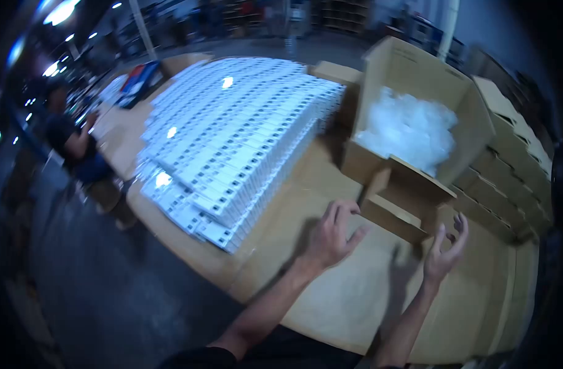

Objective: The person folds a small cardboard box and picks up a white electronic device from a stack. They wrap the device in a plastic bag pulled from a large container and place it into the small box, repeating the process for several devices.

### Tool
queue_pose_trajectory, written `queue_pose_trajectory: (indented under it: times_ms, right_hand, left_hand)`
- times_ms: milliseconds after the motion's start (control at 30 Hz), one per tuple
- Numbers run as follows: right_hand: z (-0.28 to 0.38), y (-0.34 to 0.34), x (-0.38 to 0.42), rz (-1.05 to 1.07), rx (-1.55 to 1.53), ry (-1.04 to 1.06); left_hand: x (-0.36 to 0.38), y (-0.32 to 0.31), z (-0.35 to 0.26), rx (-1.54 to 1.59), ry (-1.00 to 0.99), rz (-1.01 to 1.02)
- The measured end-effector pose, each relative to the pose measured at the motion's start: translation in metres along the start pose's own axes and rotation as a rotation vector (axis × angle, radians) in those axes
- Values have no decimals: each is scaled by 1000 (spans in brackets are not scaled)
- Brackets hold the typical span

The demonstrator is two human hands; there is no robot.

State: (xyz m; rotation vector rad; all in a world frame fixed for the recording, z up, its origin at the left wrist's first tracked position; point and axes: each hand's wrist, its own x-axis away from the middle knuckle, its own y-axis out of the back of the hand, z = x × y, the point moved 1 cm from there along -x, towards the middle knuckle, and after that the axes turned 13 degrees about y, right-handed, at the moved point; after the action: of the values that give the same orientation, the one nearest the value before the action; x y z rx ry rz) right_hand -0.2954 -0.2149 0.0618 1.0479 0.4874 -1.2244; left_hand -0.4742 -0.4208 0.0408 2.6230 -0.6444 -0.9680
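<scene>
A small open cardboard box [390, 213] stands on the cardboard-covered table, just past my hands. My left hand [334, 235] is near its left corner, with the thumb and curved fingers spread and nothing held. On the other side, my right hand [442, 253] is raised beside the box's right end, fingers apart and holding nothing. Behind the small box, a large open carton [425, 69] holds a heap of translucent white plastic pieces [407, 126]. Long rows of slim white boxes [244, 132] with small dark marks are stacked to the left of my hands.
Folded cardboard boxes [506, 178] are piled along the right side. Brown cardboard covers the table [337, 313], whose edge curves along the left. A person [78, 144] stands beyond that edge, near a blue and red item [138, 83]. Shelving fills the background.
</scene>
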Motion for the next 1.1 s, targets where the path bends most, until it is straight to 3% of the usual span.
queue_pose_trajectory:
  times_ms: [100,167,300,400,567,700,1100]
  right_hand:
    - [72,-19,9,158,-361,25]
    - [126,-36,14,433,-392,241]
    - [204,-87,35,641,-511,641]
    - [249,-115,45,726,-480,740]
    - [284,-153,48,774,-390,776]
    - [285,-169,51,761,-366,804]
    - [283,-140,44,747,-450,644]
  left_hand:
    - [37,69,-37,-63,6,-110]
    - [60,119,-38,-141,-43,-202]
    - [80,208,-13,-481,9,-317]
    - [75,247,12,-639,34,-257]
    - [68,268,37,-755,21,-133]
    - [71,271,50,-721,-48,-165]
    - [98,289,25,-770,12,-199]
